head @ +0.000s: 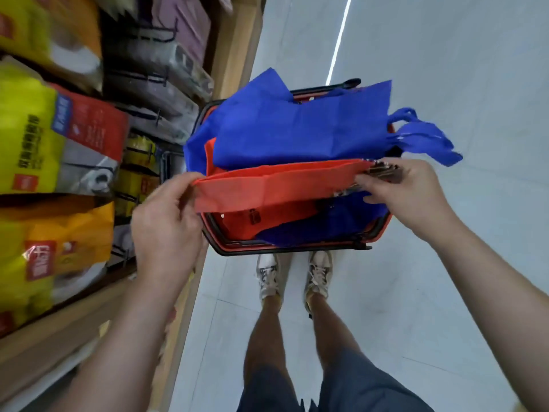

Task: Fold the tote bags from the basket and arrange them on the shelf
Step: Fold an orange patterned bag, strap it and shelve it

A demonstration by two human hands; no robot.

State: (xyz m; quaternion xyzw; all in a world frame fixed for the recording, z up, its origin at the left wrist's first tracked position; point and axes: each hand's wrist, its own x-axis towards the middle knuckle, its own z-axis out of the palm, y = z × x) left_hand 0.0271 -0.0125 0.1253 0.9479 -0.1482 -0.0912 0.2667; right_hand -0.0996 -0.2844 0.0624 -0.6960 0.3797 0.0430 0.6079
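Folding is the step in hand: a red non-woven fabric tote bag [276, 185] is held stretched flat above a red plastic shopping basket with a black rim [285, 248], which stands on the pale tiled floor [445, 263] in front of the person's feet. The left hand [166, 221] is closed on the bag's left end, thumb over the top and fingers beneath, while the right hand [407, 188] is pinched shut on the right end, where the bag's mouth and what look like its handles are gathered. The bag appears already narrowed into a long band, so the fold is judged to be part done rather than finished. Inside the basket, and spilling over its far rim, a large blue non-woven tote bag [300, 129] lies unfolded with its loop handles hanging to the right, and more red and blue fabric is seen under the held bag, so most of the task is judged still to be ahead. Next, the two ends would need to be brought together to shorten the band, after which the folded bag would have to be carried left to the wooden store shelf [89, 316], where yellow and red packaged goods [44, 138] are stacked; no free place for it is visible.
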